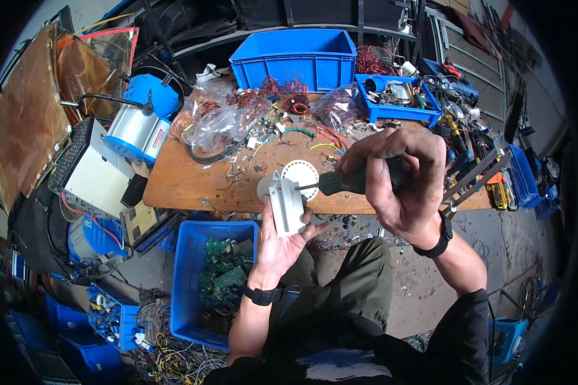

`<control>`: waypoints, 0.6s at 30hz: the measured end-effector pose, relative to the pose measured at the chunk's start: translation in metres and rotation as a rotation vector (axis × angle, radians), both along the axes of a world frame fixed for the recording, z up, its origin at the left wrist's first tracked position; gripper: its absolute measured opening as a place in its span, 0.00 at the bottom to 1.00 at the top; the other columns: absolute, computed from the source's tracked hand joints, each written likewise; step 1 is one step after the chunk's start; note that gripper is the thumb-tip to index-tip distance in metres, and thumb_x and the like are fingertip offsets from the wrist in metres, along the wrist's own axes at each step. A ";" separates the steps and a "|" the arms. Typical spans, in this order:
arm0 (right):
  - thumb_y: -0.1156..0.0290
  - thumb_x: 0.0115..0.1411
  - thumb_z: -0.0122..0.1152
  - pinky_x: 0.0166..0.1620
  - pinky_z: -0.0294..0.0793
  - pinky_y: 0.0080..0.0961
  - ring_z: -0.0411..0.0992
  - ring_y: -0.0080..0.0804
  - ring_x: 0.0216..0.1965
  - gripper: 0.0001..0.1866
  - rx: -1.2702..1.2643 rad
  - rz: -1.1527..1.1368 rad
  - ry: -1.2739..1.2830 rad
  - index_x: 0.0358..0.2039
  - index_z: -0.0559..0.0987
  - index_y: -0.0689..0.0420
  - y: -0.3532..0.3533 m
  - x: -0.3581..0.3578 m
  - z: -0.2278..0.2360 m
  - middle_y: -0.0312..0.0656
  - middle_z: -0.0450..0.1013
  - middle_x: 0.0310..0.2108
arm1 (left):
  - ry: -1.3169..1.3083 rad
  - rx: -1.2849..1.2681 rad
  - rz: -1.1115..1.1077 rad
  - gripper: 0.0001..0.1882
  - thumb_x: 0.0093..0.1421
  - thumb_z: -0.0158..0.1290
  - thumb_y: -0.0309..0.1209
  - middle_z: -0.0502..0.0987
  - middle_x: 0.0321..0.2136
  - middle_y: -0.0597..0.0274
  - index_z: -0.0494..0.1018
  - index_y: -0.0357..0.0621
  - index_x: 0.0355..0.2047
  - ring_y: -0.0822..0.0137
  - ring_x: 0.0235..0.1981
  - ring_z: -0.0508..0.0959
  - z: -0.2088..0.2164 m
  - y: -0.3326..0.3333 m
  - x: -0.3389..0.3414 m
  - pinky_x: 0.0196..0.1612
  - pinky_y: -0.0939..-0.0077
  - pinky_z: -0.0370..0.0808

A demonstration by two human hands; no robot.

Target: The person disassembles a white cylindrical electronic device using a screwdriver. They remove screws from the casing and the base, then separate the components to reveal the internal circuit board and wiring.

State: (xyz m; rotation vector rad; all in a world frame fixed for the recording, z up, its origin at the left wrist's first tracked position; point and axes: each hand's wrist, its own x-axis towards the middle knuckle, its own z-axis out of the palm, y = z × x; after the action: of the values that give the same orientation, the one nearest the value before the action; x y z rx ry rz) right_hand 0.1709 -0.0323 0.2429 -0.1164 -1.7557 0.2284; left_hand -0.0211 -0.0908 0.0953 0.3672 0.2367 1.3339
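Observation:
My left hand [279,250] grips a white rectangular housing [287,208] with a slot down its face, held over the front edge of the wooden table [225,186]. A dark green screwdriver handle [347,181] sits in my right hand [408,186], its fingers curled round it. The thin shaft points left, and its end meets the upper right side of the housing. Whether the tip sits in a screw cannot be made out. Just behind the housing is a round white disc [300,174] with slots round its rim.
A blue crate [295,67] and a blue tray of parts [401,112] stand at the back. Clear plastic bags [218,128] and copper wire lie before them. Below the table, a blue bin [192,282] holds green circuit boards. Hand tools [459,138] lie on the right.

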 end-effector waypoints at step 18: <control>0.81 0.55 0.73 0.32 0.82 0.27 0.83 0.33 0.29 0.20 0.031 -0.208 -0.041 0.47 0.75 0.61 -0.004 -0.003 -0.002 0.41 0.81 0.31 | -0.099 0.175 -0.088 0.31 0.76 0.37 0.59 0.81 0.43 0.60 0.71 0.47 0.61 0.65 0.43 0.83 -0.012 0.008 -0.004 0.65 0.34 0.72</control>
State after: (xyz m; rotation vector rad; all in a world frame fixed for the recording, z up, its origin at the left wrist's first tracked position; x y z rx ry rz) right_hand 0.1681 -0.0364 0.2409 -0.2812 -1.7729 0.0472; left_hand -0.0248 -0.0833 0.0831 0.4524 0.0204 1.2853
